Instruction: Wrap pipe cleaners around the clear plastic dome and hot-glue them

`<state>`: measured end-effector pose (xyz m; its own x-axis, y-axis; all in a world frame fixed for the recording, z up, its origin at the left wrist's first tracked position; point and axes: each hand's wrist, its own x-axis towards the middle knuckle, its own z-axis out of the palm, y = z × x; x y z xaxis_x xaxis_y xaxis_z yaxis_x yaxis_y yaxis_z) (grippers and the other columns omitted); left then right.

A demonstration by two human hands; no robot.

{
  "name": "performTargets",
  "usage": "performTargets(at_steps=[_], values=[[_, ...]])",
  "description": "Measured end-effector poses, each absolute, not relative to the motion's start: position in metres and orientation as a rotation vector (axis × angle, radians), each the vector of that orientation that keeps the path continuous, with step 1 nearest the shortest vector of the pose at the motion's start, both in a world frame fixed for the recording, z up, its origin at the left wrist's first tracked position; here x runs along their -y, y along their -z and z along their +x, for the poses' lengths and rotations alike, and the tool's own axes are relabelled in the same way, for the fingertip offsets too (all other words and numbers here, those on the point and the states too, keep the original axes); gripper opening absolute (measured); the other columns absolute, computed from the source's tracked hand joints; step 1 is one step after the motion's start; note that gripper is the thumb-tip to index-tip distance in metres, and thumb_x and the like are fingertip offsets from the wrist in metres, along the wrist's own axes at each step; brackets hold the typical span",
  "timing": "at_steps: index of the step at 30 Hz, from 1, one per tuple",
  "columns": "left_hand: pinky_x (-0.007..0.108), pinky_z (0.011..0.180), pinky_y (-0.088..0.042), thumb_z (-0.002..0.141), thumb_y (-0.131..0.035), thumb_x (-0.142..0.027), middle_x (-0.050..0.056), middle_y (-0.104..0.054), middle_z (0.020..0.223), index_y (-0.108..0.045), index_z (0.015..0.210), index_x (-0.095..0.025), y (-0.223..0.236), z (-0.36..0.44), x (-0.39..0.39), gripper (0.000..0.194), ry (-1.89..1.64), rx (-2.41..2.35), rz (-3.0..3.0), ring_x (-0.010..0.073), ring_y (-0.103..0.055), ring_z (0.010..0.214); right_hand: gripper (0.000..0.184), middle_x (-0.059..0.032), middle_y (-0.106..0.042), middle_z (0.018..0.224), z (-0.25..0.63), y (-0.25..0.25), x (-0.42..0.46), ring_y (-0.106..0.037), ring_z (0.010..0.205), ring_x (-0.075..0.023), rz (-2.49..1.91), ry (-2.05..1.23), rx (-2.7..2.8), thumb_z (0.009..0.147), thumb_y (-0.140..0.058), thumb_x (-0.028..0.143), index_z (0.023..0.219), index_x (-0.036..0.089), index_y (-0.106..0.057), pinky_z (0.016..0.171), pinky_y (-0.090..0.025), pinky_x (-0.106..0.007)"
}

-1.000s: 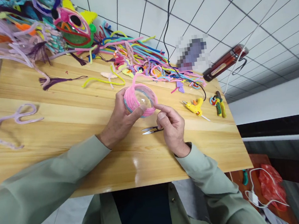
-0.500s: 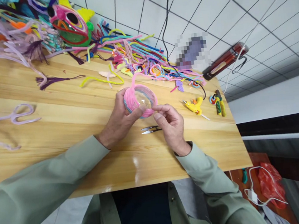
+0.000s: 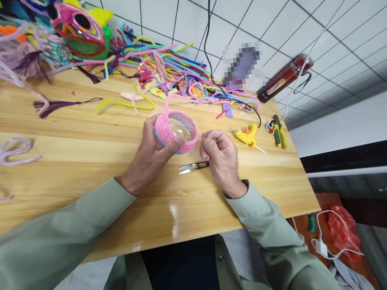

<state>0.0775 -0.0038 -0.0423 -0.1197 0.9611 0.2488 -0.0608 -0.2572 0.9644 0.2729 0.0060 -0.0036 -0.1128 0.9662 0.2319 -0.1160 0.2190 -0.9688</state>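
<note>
While the left hand (image 3: 151, 155) grips the pink-wrapped, clear round cup (image 3: 179, 127) at frame centre, the right hand (image 3: 221, 158) is curled nearby, contents indeterminable; excessive thumb pressure could loosen the fuzzy wrapping (image 3: 164, 128).

Red flask (image 3: 285, 77) beside tiled wall (image 3: 160, 9), blurred purplish thing (image 3: 242, 67) — perhaps a bottle, pliers (image 3: 277, 135), red bag (image 3: 338, 235)

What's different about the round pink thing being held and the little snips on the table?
The pink-wrapped container is held in the left hand; the snips lie on the table. The container is round and wide-mouthed; the snips are slim, with two pointed blades. Both are close to the right hand.
</note>
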Motion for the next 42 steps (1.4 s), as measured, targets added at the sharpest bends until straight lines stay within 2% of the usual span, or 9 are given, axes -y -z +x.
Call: performTargets(at_steps=[4,11,15,19,22,28,34,38,42], values=[[0.047,0.115,-0.064,0.093,-0.088,-0.07,0.011,-0.07,0.146,-0.055,0.145,-0.029,0.044,0.077,0.003,0.074,-1.509,-1.09,1.278,0.0315,-0.072,0.134,0.048,0.0069,-0.065,0.075,0.275,0.002,-0.009,-0.053,0.056,-0.009,-0.942,-1.231,1.294,0.095,-0.087,0.068,0.091,0.026,-0.064,0.061,-0.05,-0.027],[0.048,0.119,-0.061,0.094,-0.087,-0.07,0.012,-0.069,0.15,-0.053,0.149,-0.027,0.046,0.075,0.002,0.078,-1.492,-1.123,1.312,0.0303,-0.07,0.135,0.051,0.0039,-0.066,0.081,0.278,0.002,-0.014,-0.053,0.058,-0.0103,-0.974,-1.294,1.164,0.092,-0.085,0.071,0.09,0.027,-0.06,0.055,-0.048,-0.027],[0.053,0.125,-0.057,0.093,-0.087,-0.072,0.013,-0.065,0.153,-0.052,0.15,-0.026,0.044,0.075,0.002,0.081,-1.472,-1.125,1.292,0.033,-0.067,0.14,0.053,0.0043,-0.063,0.079,0.279,0.004,-0.015,-0.053,0.057,-0.0106,-0.959,-1.296,1.117,0.091,-0.085,0.074,0.09,0.027,-0.06,0.053,-0.048,-0.027],[0.054,0.122,-0.058,0.093,-0.087,-0.072,0.01,-0.066,0.149,-0.052,0.148,-0.028,0.041,0.075,0.003,0.08,-1.458,-1.124,1.268,0.0337,-0.067,0.135,0.056,0.0052,-0.057,0.074,0.282,0.004,-0.016,-0.053,0.058,-0.0119,-0.98,-1.268,1.17,0.095,-0.079,0.076,0.085,0.028,-0.053,0.055,-0.049,-0.028],[0.051,0.123,-0.058,0.093,-0.087,-0.074,0.009,-0.066,0.148,-0.052,0.148,-0.028,0.041,0.076,0.003,0.08,-1.475,-1.116,1.268,0.034,-0.068,0.137,0.055,0.0052,-0.055,0.074,0.286,0.0,-0.017,-0.054,0.059,-0.0114,-0.935,-1.259,1.185,0.099,-0.079,0.073,0.083,0.027,-0.054,0.056,-0.049,-0.027],[0.051,0.116,-0.062,0.092,-0.083,-0.08,0.011,-0.068,0.143,-0.052,0.146,-0.026,0.042,0.076,0.003,0.083,-1.445,-1.172,1.31,0.0309,-0.071,0.128,0.039,0.0036,-0.068,0.087,0.297,-0.019,-0.018,-0.061,0.068,-0.01,-0.929,-1.241,1.219,0.093,-0.093,0.057,0.093,0.025,-0.071,0.063,-0.053,-0.026],[0.051,0.119,-0.061,0.096,-0.08,-0.077,0.012,-0.067,0.149,-0.049,0.146,-0.029,0.04,0.075,0.004,0.076,-1.408,-1.179,1.35,0.0311,-0.071,0.133,0.029,0.007,-0.067,0.075,0.304,-0.02,-0.023,-0.061,0.065,-0.0099,-0.956,-1.203,1.332,0.091,-0.096,0.049,0.101,0.027,-0.081,0.063,-0.053,-0.025],[0.053,0.12,-0.061,0.095,-0.082,-0.077,0.011,-0.067,0.15,-0.05,0.146,-0.031,0.044,0.074,0.003,0.076,-1.42,-1.17,1.345,0.032,-0.07,0.135,0.022,0.0056,-0.073,0.086,0.301,-0.017,-0.022,-0.065,0.07,-0.01,-0.942,-1.015,1.516,0.097,-0.092,0.042,0.109,0.028,-0.079,0.066,-0.056,-0.024],[0.053,0.118,-0.062,0.094,-0.084,-0.075,0.011,-0.068,0.147,-0.051,0.147,-0.031,0.047,0.073,0.002,0.076,-1.423,-1.146,1.319,0.0319,-0.071,0.133,0.016,0.0012,-0.079,0.097,0.294,-0.018,-0.014,-0.075,0.083,-0.0146,-0.948,-0.664,1.745,0.106,-0.081,0.037,0.117,0.027,-0.076,0.076,-0.063,-0.03]])
